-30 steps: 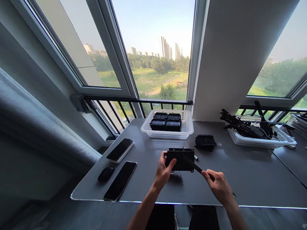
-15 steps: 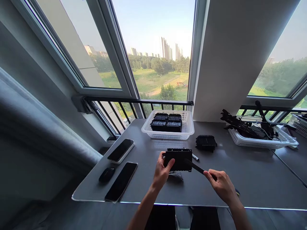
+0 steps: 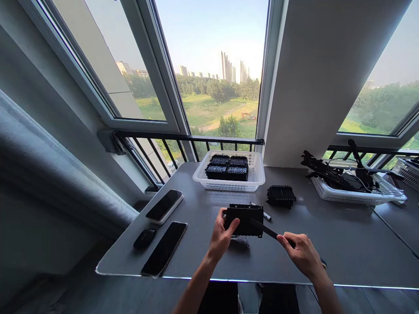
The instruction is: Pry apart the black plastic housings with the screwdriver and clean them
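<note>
Your left hand (image 3: 222, 237) is closed on the module (image 3: 245, 219), gripping its left end with the thumb on the near face and the fingers wrapped round the back. It holds the module upright on its long edge just above the table (image 3: 327, 244), mid-table and straight in front of you. Your right hand (image 3: 301, 255) is pinched tight on a thin black tool (image 3: 265, 229), held like a pen and angled up-left. The tool tip sits on the module's near face, low on the right; can't tell the tip type. A grey lump (image 3: 240, 241) lies on the table right under the module. A pen (image 3: 266, 215) lies just behind the module, partly hidden. A spare module (image 3: 280, 195) lies flat further back and to the right, well apart from both hands. The white basket (image 3: 253, 179) stands at the back edge by the window, with a block of black units (image 3: 227, 166) in its left part. On the left are two phones (image 3: 163, 204) (image 3: 164, 247), with a small black oval (image 3: 144, 238) beside the near one. The far-right basket (image 3: 356, 197) holds black parts and cables.
</note>
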